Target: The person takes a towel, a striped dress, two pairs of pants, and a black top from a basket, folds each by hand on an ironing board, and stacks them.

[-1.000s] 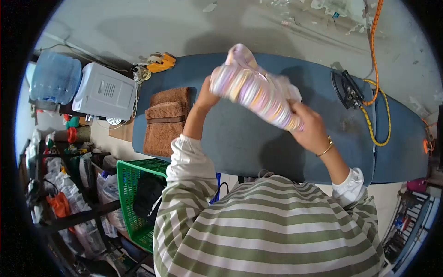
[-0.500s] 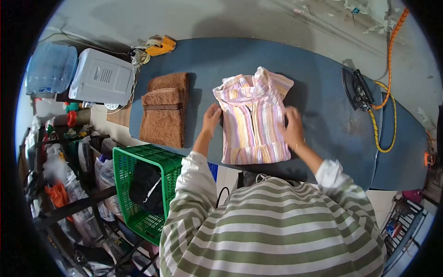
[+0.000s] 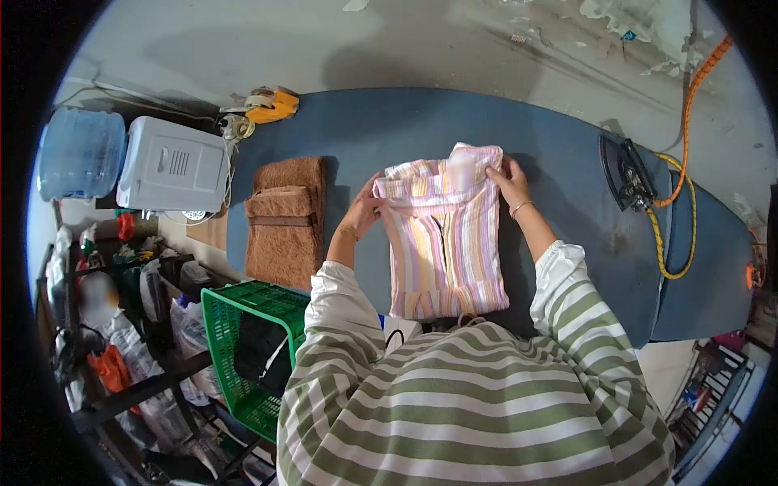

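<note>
Lying folded on the blue tabletop (image 3: 559, 235), the striped shirt (image 3: 444, 243) sits near the front edge, straight ahead of the person, with its lower hem at that edge and its collar end pointing away. Nothing lies on top of it or between it and the person.

Just to its left, apart from it, is a folded brown towel (image 3: 285, 219), a smaller fold stacked on a larger one. Well to the right an iron (image 3: 628, 174) rests on the tabletop, and its orange and yellow cord (image 3: 677, 219) loops across the surface and up the wall. A yellow object (image 3: 271, 104) sits at the far left corner. Off the tabletop to the left stand a white appliance (image 3: 173, 166) and a clear water bottle (image 3: 79, 154); below the towel is a green basket (image 3: 243, 356) with dark cloth in it.

The hands are apart, one at each upper corner of the shirt. The left hand (image 3: 365, 212) has its fingers closed on the upper left corner by the shoulder fold. The right hand (image 3: 510, 180), with a thin bracelet (image 3: 519, 208) at the wrist, grips the upper right corner beside the collar.

The shirt is a neat rectangle, sleeves tucked out of sight, in vertical pink, lilac, yellow and white stripes with a front placket down the middle and a band across the bottom.
</note>
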### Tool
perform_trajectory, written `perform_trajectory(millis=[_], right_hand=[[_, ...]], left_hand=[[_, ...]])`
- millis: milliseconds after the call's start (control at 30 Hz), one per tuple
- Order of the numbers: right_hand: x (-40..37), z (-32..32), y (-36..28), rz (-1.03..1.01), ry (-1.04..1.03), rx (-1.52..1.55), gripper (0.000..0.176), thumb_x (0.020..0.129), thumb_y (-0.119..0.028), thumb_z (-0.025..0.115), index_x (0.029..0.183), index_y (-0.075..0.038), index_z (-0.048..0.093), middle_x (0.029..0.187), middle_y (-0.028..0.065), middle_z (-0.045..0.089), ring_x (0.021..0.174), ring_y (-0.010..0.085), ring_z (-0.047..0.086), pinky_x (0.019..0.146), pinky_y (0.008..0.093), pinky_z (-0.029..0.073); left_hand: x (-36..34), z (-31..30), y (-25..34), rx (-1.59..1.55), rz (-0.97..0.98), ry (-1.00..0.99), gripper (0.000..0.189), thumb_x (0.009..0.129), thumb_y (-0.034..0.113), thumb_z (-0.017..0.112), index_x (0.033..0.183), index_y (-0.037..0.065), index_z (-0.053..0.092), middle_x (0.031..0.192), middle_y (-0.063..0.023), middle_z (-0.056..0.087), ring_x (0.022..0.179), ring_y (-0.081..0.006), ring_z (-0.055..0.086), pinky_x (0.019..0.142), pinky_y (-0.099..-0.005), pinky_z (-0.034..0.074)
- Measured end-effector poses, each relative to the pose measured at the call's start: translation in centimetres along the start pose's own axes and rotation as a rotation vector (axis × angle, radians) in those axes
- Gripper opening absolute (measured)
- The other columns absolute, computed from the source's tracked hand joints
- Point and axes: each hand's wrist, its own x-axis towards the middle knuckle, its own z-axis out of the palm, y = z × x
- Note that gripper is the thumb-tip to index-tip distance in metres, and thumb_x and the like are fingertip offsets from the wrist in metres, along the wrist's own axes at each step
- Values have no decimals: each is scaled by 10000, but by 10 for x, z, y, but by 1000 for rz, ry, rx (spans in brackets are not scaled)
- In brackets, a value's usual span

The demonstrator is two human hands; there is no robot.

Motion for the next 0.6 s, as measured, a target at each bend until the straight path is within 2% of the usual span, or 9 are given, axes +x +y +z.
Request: perform_trajectory(millis=[67, 167, 200, 300, 367, 433, 467, 533, 600], right_hand=[[13, -9, -6, 36, -213, -354, 303, 809, -297, 668, 939, -30, 608, 935, 30, 617, 833, 94, 544, 743, 266, 435], [-1, -10, -57, 225, -466, 307, 282, 865, -276, 604, 986, -21, 611, 958, 35, 632, 852, 108, 570, 767, 276, 444], [-8, -11, -83, 457, -636, 545, 259, 900, -242, 551, 1029, -23, 601, 979, 42, 638, 865, 130, 593, 769, 290, 468], [5, -1, -53, 601, -693, 579, 285, 898, -275, 547, 1041, -32, 593, 1003, 44, 638, 909, 148, 600, 794, 304, 480], [14, 8, -15, 497, -396, 204, 352, 885, -338, 557, 1026, -19, 594, 952, 50, 637, 845, 150, 594, 751, 291, 463], [27, 2, 25, 338, -48, -335, 384, 875, -365, 565, 1015, -9, 590, 914, 54, 633, 808, 149, 584, 727, 290, 452], [12, 4, 5, 278, 8, -230, 450, 880, -422, 527, 1015, 4, 583, 899, 72, 610, 821, 145, 557, 742, 293, 429], [-14, 2, -6, 212, 25, -77, 486, 889, -455, 489, 1034, -1, 582, 934, 83, 603, 870, 151, 546, 779, 295, 418], [-45, 1, -12, 164, -30, 12, 577, 897, -506, 427, 1129, 8, 549, 1069, 122, 587, 997, 197, 531, 864, 295, 391]], left_hand=[[4, 6, 8, 162, -16, 48, 394, 838, 98, 564, 1224, 54, 500, 1150, -58, 554, 1029, -151, 532, 880, -298, 411], [23, -26, 13, 164, -93, -191, 273, 847, 162, 608, 1096, 55, 583, 1026, -27, 618, 928, -126, 579, 830, -281, 443], [18, -22, 23, 14, -83, -268, 211, 848, 210, 619, 995, 59, 617, 918, -3, 647, 838, -107, 600, 801, -272, 455], [34, -15, 30, -53, -162, -230, 254, 835, 273, 637, 965, 56, 623, 886, -10, 651, 798, -97, 603, 765, -257, 466], [72, -27, 0, 227, -211, -7, 269, 808, 305, 664, 896, 51, 645, 761, -4, 634, 681, -85, 574, 670, -246, 451], [71, -17, -17, 399, 26, 188, 267, 811, 280, 660, 895, 27, 643, 676, 4, 589, 653, -82, 552, 647, -242, 436], [71, -19, -26, 542, 94, 303, 309, 815, 277, 655, 937, -6, 622, 708, -34, 586, 687, -120, 562, 648, -265, 441], [64, -27, -73, 497, 375, 440, 387, 815, 311, 649, 1002, -23, 588, 774, -70, 600, 723, -163, 571, 671, -286, 450], [30, -23, -106, 602, 358, 481, 475, 819, 347, 637, 1088, -31, 538, 874, -120, 611, 777, -213, 581, 714, -310, 460]])
